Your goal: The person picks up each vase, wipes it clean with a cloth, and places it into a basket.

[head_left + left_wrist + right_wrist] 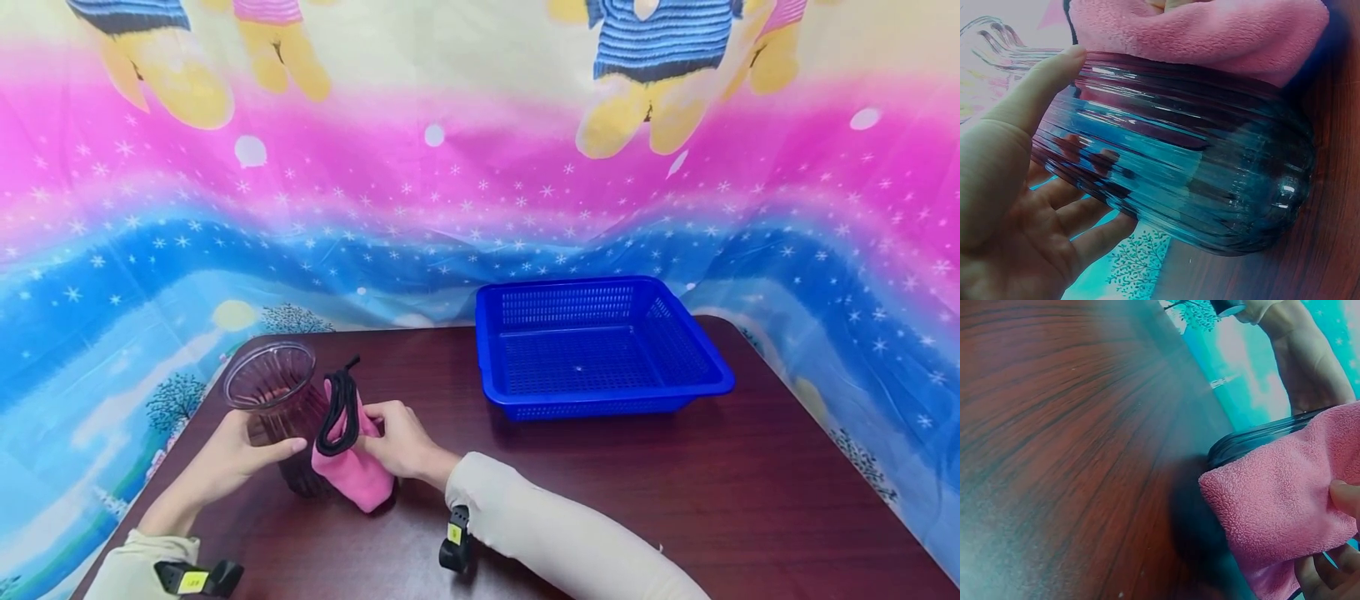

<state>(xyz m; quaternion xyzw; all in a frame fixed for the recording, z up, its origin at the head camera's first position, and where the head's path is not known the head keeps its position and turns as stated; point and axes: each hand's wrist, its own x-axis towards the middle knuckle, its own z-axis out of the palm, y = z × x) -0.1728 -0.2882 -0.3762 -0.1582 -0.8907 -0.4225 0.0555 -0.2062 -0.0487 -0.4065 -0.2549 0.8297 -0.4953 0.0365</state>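
Observation:
A ribbed, purple-tinted glass vase point(292, 417) with a flared rim stands at the left of the table. My left hand point(228, 458) grips it below the neck; in the left wrist view, the thumb lies along one side of the glass and the fingers go round the other. Against the vase's right side is a pink fleecy cloth point(1272, 500) with a looped black edging point(341, 417). Between thumb and fingers, my right hand point(405, 442) pinches this cloth. The cloth covers part of the vase in the head view.
A blue plastic basket point(600, 400) with perforated walls sits toward the back right of the dark brown wooden table point(637, 492). Behind the table hangs a colourful printed curtain point(450, 183). Each wrist wears a black strap.

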